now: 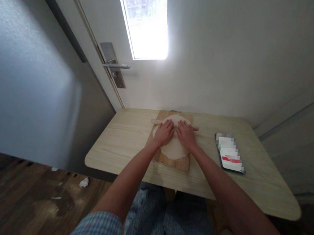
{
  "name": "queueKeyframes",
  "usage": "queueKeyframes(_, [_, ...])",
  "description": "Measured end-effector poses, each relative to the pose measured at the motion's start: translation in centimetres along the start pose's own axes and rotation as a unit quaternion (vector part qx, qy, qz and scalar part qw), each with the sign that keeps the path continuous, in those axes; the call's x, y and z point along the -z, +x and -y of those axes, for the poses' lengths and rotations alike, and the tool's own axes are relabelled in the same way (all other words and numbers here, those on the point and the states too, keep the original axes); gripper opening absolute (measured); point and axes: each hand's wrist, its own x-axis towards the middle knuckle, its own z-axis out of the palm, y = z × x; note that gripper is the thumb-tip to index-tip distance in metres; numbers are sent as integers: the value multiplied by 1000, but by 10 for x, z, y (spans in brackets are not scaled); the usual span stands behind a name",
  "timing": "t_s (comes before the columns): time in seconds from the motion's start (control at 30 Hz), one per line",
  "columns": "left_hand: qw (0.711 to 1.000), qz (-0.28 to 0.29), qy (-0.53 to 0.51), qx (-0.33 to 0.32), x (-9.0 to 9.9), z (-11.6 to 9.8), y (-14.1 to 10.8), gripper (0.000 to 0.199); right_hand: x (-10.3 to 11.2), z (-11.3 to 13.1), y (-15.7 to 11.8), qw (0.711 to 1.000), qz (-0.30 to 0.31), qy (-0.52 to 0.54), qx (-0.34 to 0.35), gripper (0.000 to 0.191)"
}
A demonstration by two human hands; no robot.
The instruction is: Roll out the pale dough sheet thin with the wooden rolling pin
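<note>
A wooden rolling pin (156, 121) lies crosswise over a wide flat sheet of pale dough (174, 148). Beneath the dough is a wooden board (177, 164) on the table. My left hand (165, 132) rests on the left part of the pin, fingers stretched forward over it. On the right part of the pin lies my right hand (186, 134), its fingers also extended and pointing inward. Both palms are low over the dough, and the middle of the pin is mostly hidden by the hands.
The pale wooden table (123, 136) has rounded front corners. A phone or tablet (229, 154) with a lit screen lies on its right side. Behind the table stands a white door with a metal handle (117, 66). White scraps (84, 182) lie on the floor.
</note>
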Motion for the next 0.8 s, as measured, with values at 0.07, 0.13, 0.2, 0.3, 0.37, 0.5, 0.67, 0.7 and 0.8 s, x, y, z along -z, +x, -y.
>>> queueKeyframes(0.07, [1000, 25, 0, 4, -2, 4, 7, 47, -2, -2, 5, 1000, 12, -21, 1, 46])
queueKeyframes(0.13, [999, 39, 0, 10, -3, 7, 16, 48, -3, -5, 11, 999, 19, -36, 3, 48])
queueKeyframes(0.2, [999, 41, 0, 16, -5, 10, 25, 49, -4, -8, 18, 999, 23, -43, 4, 49])
queueKeyframes(0.3, [999, 26, -4, 21, -10, 13, 37, 50, -4, -15, 29, 998, 33, -48, 9, 50])
queueKeyframes(0.37, [999, 19, -9, 28, -13, 15, 47, 49, -3, -20, 38, 998, 46, -51, 17, 49])
queueKeyframes(0.5, [1000, 9, -15, 16, -14, 22, 70, 44, 0, -28, 60, 995, 79, -62, 29, 44])
queueKeyframes(0.67, [1000, -16, 1, -7, -14, 31, 102, 44, -3, -40, 91, 994, 93, -64, 13, 40])
queueKeyframes(0.7, [1000, -17, 9, -7, -15, 33, 108, 46, -4, -43, 97, 993, 96, -66, 15, 41])
queueKeyframes(0.8, [999, -14, 27, -14, -19, 37, 124, 49, -5, -49, 110, 992, 95, -79, 18, 43])
